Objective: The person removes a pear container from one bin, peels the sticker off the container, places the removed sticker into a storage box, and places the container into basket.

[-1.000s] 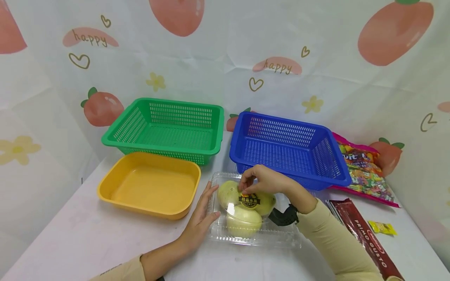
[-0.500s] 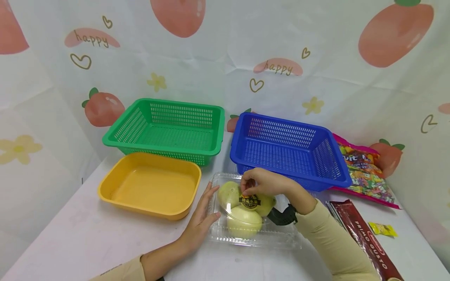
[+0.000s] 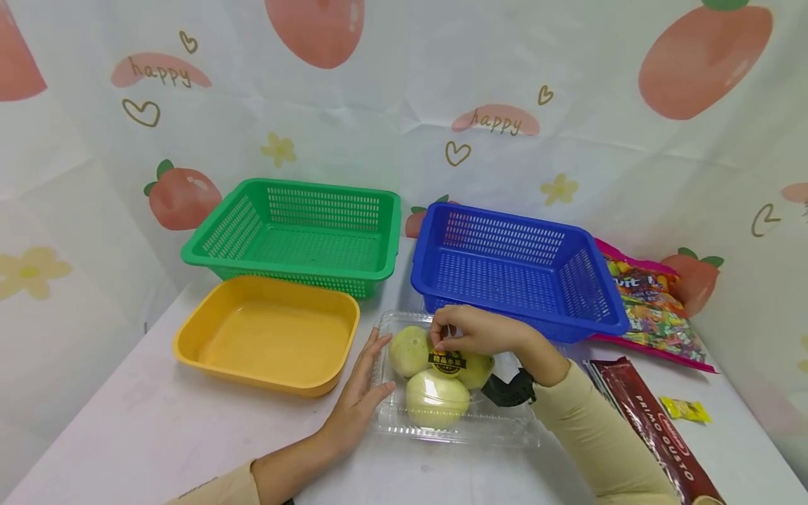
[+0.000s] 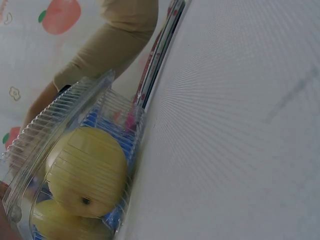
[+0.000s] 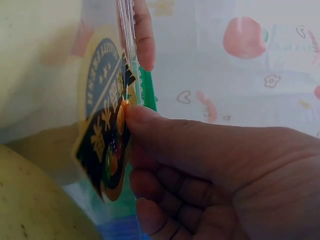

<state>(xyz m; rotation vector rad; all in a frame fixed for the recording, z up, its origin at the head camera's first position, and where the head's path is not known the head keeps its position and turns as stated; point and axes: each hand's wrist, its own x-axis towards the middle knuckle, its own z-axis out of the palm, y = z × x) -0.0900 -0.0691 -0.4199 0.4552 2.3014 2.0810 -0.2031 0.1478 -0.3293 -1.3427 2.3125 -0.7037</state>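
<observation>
A clear plastic clamshell box (image 3: 499, 429) holds several pale yellow-green round fruits (image 3: 435, 398), which look like melons. A black and gold label (image 3: 447, 360) sits on its lid. My right hand (image 3: 482, 330) is over the lid, thumb and forefinger pinching the label's edge; the right wrist view shows the thumb on the label (image 5: 102, 137) up close. My left hand (image 3: 358, 394) rests against the box's left side with fingers extended. In the left wrist view, a fruit (image 4: 90, 170) shows through the ribbed wall, and only a sliver of the left hand appears.
Behind the box stands a blue basket (image 3: 435, 298), with a green basket (image 3: 290, 272) at back left and a yellow tray (image 3: 265, 379) before it. On the right lie a candy bag (image 3: 663, 315), a dark red packet (image 3: 659, 428) and a small yellow wrapped sweet (image 3: 684, 409).
Hardly anything differs: the head view has shifted slightly. Both hands keep their places on the box, the right one at the label.
</observation>
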